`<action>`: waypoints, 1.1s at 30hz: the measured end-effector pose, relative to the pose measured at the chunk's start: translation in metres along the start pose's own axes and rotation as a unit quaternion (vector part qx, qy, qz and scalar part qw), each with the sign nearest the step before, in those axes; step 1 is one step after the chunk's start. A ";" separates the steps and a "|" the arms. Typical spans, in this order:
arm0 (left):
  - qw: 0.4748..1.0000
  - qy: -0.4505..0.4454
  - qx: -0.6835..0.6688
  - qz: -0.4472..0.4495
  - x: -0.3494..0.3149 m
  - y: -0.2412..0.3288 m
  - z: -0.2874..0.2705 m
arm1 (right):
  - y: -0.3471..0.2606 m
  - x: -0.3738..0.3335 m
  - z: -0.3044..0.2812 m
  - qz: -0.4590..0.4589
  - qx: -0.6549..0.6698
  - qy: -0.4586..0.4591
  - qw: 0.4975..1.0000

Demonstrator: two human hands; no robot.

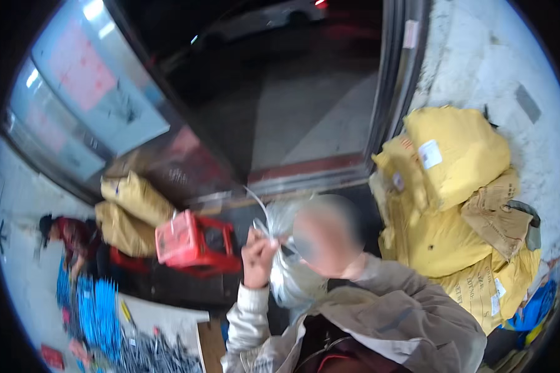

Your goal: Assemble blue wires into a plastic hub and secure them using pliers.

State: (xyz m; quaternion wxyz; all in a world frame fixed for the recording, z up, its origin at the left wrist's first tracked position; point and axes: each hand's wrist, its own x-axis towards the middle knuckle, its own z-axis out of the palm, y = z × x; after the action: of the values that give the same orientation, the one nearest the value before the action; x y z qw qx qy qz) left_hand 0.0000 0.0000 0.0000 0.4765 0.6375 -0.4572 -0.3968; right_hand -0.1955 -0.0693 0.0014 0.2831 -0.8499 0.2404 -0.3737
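A pale, translucent bundle (298, 280), like plastic film or a bag, hangs in front of me, pinched narrow at its middle. My left hand (259, 256) is closed at this narrow part, its fingers bent around the gathered material. One thin whitish strand (256, 198) sticks up from there. On the bundle's other side is my right hand (331, 239), raised against it. A round blur covers that hand, so its fingers do not show. The lower part of the bundle bulges out beneath both hands.
Stuffed yellow sacks (454, 168) are piled against the right wall. A red plastic stool (189, 242) stands left of me, with yellow sacks (134, 202) behind it. Farther left, another person (71, 239) bends near blue bundles (99, 317) and grey strips (158, 354). Ahead is an open doorway (311, 124).
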 end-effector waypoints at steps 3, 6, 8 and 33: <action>0.975 0.043 0.023 0.217 0.112 -0.004 0.000 | 0.077 0.121 0.014 -0.061 -0.081 -0.046 0.994; 0.977 0.021 -0.065 0.203 0.138 -0.025 0.028 | 0.108 0.136 0.016 -0.171 -0.095 -0.126 0.973; 0.976 0.021 -0.097 0.195 0.152 -0.024 0.026 | 0.134 0.155 0.029 -0.179 -0.054 -0.144 0.972; 0.935 0.258 0.046 0.238 0.428 0.006 -0.021 | 0.351 0.409 0.091 -0.170 0.555 -0.363 0.729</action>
State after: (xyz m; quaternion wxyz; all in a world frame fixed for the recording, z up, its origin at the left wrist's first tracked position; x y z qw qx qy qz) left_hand 0.1326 -0.4076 -0.0193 0.6290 0.6117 -0.4743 -0.0725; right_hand 0.0528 -0.5495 -0.0772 0.7020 -0.6387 -0.2797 -0.1449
